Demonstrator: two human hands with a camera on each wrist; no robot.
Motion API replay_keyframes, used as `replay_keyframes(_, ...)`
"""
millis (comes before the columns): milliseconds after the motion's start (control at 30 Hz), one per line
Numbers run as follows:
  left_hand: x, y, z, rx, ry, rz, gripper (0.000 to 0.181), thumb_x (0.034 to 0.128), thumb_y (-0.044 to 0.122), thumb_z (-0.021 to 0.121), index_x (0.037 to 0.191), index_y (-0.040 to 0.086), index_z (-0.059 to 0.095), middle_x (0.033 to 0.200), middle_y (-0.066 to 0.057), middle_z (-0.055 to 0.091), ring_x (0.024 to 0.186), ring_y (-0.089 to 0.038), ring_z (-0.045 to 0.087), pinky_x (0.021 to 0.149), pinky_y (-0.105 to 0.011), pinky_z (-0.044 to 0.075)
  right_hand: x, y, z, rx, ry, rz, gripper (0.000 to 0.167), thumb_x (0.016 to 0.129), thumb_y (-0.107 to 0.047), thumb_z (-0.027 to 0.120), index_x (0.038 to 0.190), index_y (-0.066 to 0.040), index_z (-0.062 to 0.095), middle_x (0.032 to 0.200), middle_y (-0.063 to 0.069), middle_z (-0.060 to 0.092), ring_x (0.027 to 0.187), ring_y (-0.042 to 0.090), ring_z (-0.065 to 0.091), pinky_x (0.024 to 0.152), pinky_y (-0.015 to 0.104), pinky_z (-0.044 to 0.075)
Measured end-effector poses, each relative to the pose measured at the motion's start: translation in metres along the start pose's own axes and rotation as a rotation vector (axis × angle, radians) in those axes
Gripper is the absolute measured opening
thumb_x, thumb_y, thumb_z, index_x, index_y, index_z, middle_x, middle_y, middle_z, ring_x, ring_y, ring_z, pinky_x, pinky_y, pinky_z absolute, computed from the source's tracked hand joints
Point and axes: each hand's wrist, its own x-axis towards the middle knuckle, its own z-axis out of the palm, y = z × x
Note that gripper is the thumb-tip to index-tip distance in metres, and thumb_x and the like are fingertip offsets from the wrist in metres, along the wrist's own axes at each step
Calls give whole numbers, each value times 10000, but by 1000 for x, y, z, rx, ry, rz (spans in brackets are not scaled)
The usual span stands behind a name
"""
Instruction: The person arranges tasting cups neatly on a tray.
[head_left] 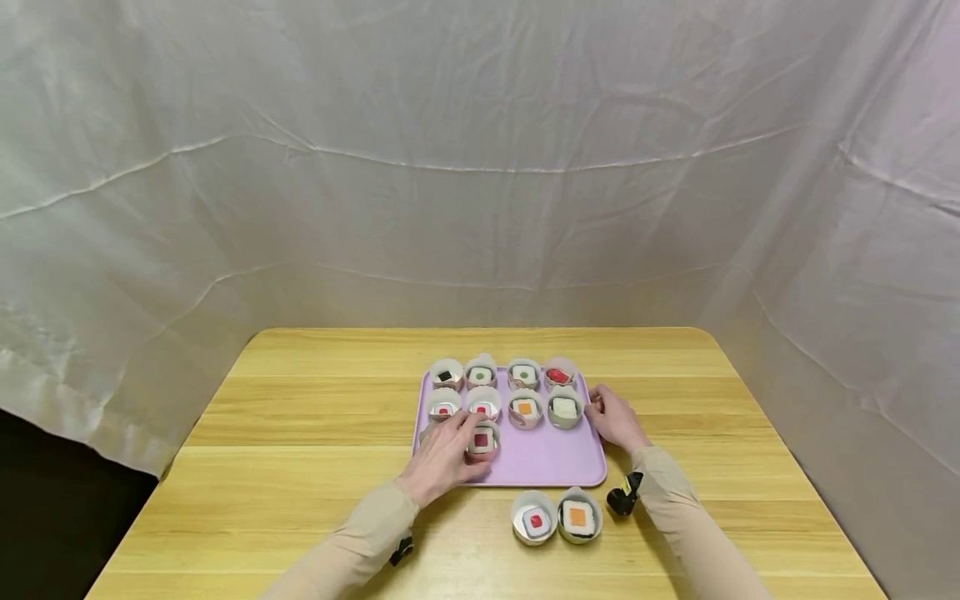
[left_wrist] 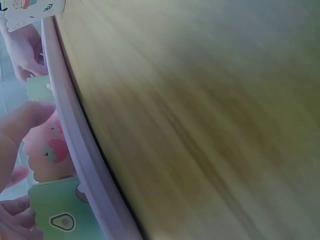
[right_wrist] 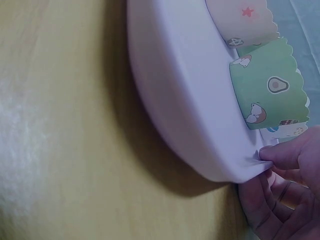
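Observation:
My left hand (head_left: 448,454) is curved round a pink strawberry-print paper cup (left_wrist: 47,150) at the front left of the lilac tray (head_left: 536,467). A sushi-like piece with a dark red square (head_left: 482,440) sits in that cup. In the left wrist view, the thumb (left_wrist: 37,115) lies across the cup's near side. A green avocado-print cup (left_wrist: 65,212) stands beside it, mostly covered by the hand in the head view. With thumb above and fingers below, my right hand (right_wrist: 292,175) pinches the tray's right rim, near a green cup (right_wrist: 270,85) holding a white piece.
Several more paper cups with toy-like sushi pieces fill two rows on the tray, among them one with a red piece (head_left: 558,376). Off the tray, in front, stand a cup with a red-centred piece (head_left: 535,523) and a cup with an orange-centred piece (head_left: 578,518) on the wooden table (head_left: 300,433).

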Motion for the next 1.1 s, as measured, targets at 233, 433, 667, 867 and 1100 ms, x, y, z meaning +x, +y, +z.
replay_keyframes(233,-1,0,0,10,110,21,636,745,400,874,1211,68,598,1135,-94,653,951,-229,683,826,-381,627,0,0,0,2,-1,5,285,955,-132,549,1191,28,570,833,106,598,741,212,562,641,270,433)
replay_keyframes(433,-2,-4,-2,-50,196,25,745,705,437,895,1259,35,604,1165,-95,671,997,-232,687,870,-348,618,0,1,0,-6,1,13,290,960,-136,551,1200,27,569,844,103,597,750,213,560,644,273,425)
replay_keyframes(667,-1,-15,-8,-191,321,-52,640,769,393,851,1252,46,612,1198,-127,680,1081,-277,663,960,-449,580,0,2,0,-5,-3,17,291,964,-135,549,1205,27,565,856,112,602,759,221,566,647,278,433)
replay_keyframes(867,4,-29,-15,-352,369,-335,316,994,281,569,1227,78,637,1201,-146,679,1148,-332,580,998,-533,488,1,2,0,-3,1,14,295,964,-141,550,1207,26,567,852,109,610,752,215,572,644,276,436)
replay_keyframes(1100,8,-52,-18,-426,304,-562,338,1024,226,491,1267,23,609,1142,-175,643,1071,-335,584,953,-501,489,1,3,1,11,-4,12,287,966,-131,551,1203,30,563,857,114,609,754,216,573,637,273,443)
